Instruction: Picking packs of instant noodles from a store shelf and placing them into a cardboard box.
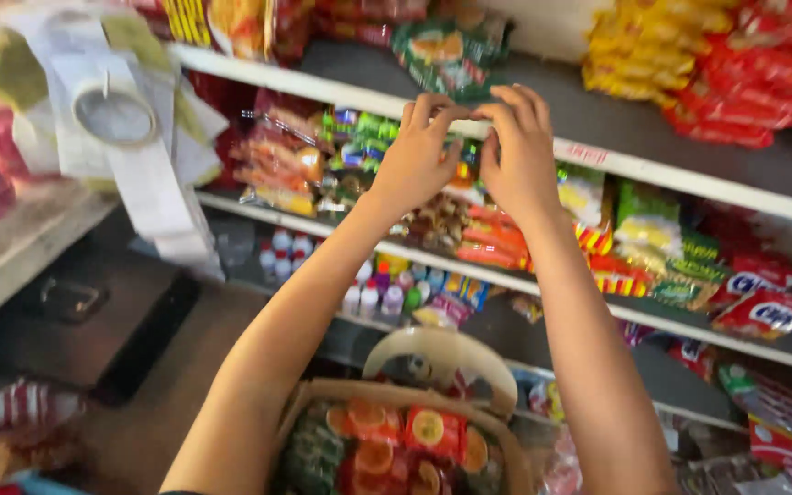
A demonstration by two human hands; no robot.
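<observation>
Both hands (465,156) pinching at shelf edge (598,156) (grip unclear), basket (396,394) below, snack packets (671,55) around.

place: small shop | evidence: shelves (598,156) stacked with snack packets (689,55), small bottles (373,298)

White shelves (598,156) stacked with bright snack packets (689,55)

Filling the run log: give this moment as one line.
left hand: at upper shelf edge | right hand: same edge, fingertips meeting | basket: below, full of packets
</observation>
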